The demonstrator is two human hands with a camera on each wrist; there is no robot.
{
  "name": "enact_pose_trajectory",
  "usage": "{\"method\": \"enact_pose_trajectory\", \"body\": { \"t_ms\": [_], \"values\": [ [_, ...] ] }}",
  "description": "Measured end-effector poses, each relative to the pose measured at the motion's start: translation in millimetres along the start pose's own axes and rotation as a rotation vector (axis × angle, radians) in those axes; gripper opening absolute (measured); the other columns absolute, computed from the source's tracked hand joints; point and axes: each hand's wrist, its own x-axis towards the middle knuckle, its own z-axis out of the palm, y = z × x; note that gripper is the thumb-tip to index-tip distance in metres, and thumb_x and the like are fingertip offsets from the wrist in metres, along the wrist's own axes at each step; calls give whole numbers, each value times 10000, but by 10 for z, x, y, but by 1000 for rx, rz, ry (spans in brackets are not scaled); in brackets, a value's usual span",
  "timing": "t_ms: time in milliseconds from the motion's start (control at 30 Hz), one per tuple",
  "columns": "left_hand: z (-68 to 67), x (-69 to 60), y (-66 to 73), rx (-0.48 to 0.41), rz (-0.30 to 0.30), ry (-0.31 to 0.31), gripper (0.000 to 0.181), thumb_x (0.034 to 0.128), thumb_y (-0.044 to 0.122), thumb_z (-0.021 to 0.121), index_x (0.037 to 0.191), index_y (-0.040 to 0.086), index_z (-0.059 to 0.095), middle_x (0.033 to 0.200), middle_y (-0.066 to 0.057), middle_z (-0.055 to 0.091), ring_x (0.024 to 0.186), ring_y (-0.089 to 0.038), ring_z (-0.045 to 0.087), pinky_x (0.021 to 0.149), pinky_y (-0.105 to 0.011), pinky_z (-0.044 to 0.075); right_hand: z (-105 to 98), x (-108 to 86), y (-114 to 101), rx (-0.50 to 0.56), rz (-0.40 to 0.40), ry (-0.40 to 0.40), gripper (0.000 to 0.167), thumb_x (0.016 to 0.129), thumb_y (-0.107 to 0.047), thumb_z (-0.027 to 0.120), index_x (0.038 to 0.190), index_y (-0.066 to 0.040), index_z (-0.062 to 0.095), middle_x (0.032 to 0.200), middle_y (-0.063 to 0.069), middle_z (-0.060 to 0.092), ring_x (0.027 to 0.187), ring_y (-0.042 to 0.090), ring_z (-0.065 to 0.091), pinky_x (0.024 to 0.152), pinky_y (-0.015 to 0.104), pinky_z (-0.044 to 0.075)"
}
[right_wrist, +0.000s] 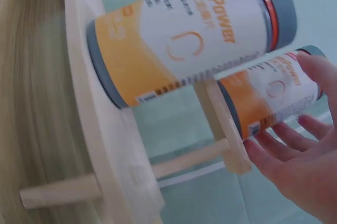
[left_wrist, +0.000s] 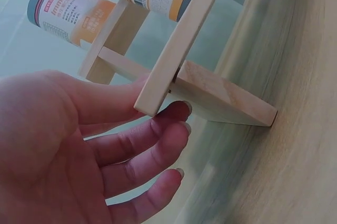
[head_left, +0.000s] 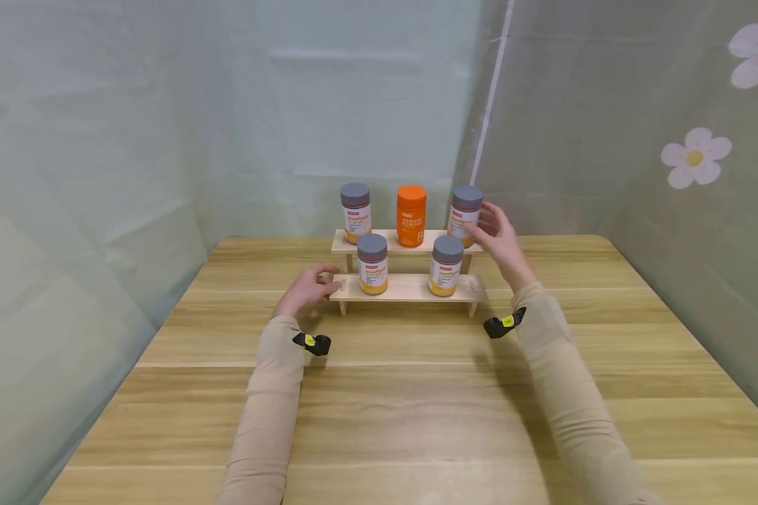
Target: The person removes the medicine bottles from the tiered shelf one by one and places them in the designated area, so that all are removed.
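On a two-tier wooden shelf (head_left: 407, 286) stand upright jars. My right hand (head_left: 502, 242) holds the grey-lidded jar (head_left: 460, 216) at the upper tier's right end, thumb in front and fingers around its right side. The right wrist view shows that jar (right_wrist: 274, 89) between thumb and fingers, its base at the upper board. At the lower tier's left end, my left hand (head_left: 306, 287) pinches the board (left_wrist: 181, 45) between thumb and forefinger. The other left fingers are loosely bent below. An orange jar (head_left: 411, 217) stands mid-upper tier, a grey-lidded jar (head_left: 356, 214) to its left.
The lower tier carries two more grey-lidded jars, a left jar (head_left: 373, 265) and a right jar (head_left: 446, 266). The shelf stands near the back of a wood-grain table (head_left: 404, 421). Pale curtains (head_left: 379, 105) hang behind and on both sides.
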Motion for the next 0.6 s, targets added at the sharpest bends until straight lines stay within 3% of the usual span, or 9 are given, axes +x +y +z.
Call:
{"method": "enact_pose_trajectory", "body": {
  "t_ms": [267, 600],
  "values": [
    [10, -3, -6, -52, -11, -14, 435, 983, 193, 558, 1373, 25, 462, 1005, -176, 657, 730, -129, 578, 757, -347, 505, 151, 66, 88, -36, -34, 105, 815, 911, -106, 659, 1524, -145, 124, 1503, 224, 349, 1387, 343, 386, 1163, 441, 314],
    [-2, 15, -62, -152, -25, -35, 442, 990, 173, 547, 1390, 28, 429, 815, -60, 625, 594, -124, 569, 576, -258, 496, 223, 84, 105, -89, -73, 141, 675, 912, -106, 661, 1467, -63, 280, 1428, 230, 436, 1312, 357, 451, 1121, 455, 361]
  ]
}}
